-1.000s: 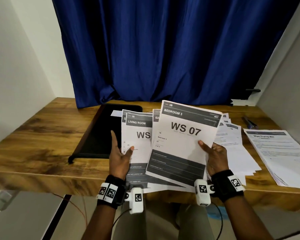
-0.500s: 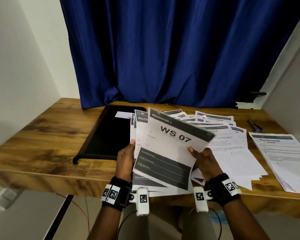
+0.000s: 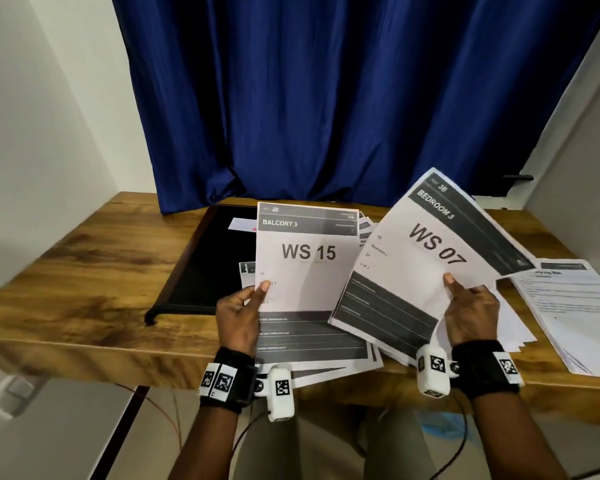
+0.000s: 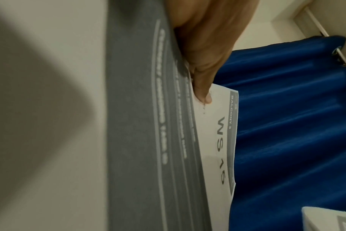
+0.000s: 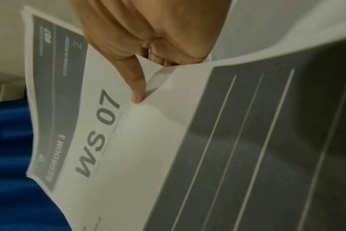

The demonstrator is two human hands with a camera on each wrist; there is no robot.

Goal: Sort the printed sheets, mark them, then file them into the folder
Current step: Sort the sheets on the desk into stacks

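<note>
Over on the right side of the surface [image 3: 84, 258], the WS 07 sheet [image 3: 426, 258] has swung away from the stack. A second ago it sat right on top of the bundle, covering most of it; now the right hand [image 3: 471, 317] has pulled it off to the right and tilted it, thumb pinching on the front and the other fingers tucked behind. You can see that pinch nicely in the right wrist view too.

That uncovers the WS 15 sheet [image 3: 307, 268], now the top page of the stack the left hand [image 3: 238, 318] is gripping by its left edge, thumb on the front and the other fingers behind.

So my read is we're mid-sorting: one page peeled off, next one exposed. WS 07 looks headed for the loose spread of papers [image 3: 510, 320] lying under and beyond the right hand, though I can't tell which pile it belongs in. Another separate pile [image 3: 575, 313] sits further right.

The black folder [image 3: 208, 258] is lying flat on the left, just behind the left hand, nothing filed in it that I can see. I can't spot a pen for sure. Marking and filing both look a way off yet.
</note>
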